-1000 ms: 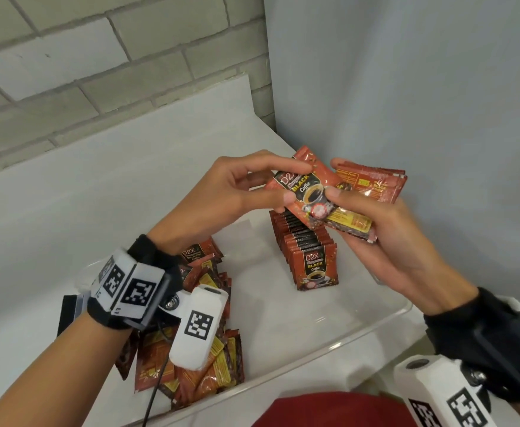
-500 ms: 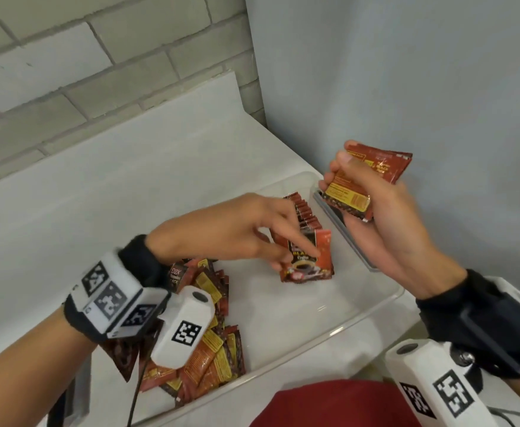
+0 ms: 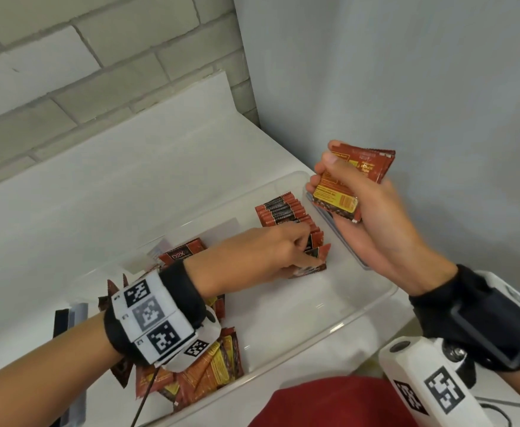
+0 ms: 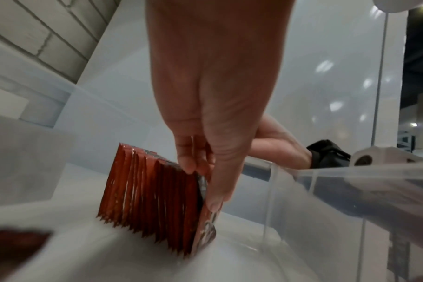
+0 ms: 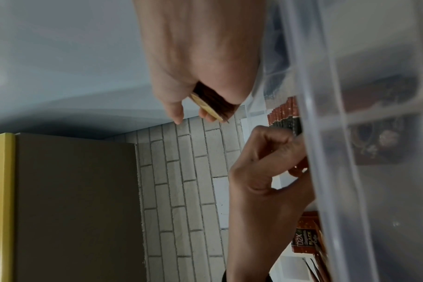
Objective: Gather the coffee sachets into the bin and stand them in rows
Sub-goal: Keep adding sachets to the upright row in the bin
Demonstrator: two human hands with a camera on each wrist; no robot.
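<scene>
A row of red coffee sachets (image 3: 283,209) stands upright at the far right of the clear plastic bin (image 3: 329,328). My left hand (image 3: 301,254) pinches the front sachet (image 3: 315,260) of that row (image 4: 147,194) between thumb and fingers (image 4: 188,162) and holds it against the others. My right hand (image 3: 344,192) hovers above the bin's right rim and grips a small bundle of sachets (image 3: 351,180), also seen edge-on as sachets (image 5: 215,106) in the right wrist view. A loose heap of sachets (image 3: 203,371) lies at the bin's near left end.
The bin sits on a white counter (image 3: 98,180) in a corner, with a brick wall (image 3: 83,57) behind and a grey panel (image 3: 406,87) to the right. A dark flat object (image 3: 64,322) lies left of the bin. Red cloth (image 3: 323,402) shows at the bottom edge.
My left hand took one sachet from the right hand's bundle, carried it down into the bin and set it at the front of the standing row. The right hand stayed raised with the remaining sachets.
</scene>
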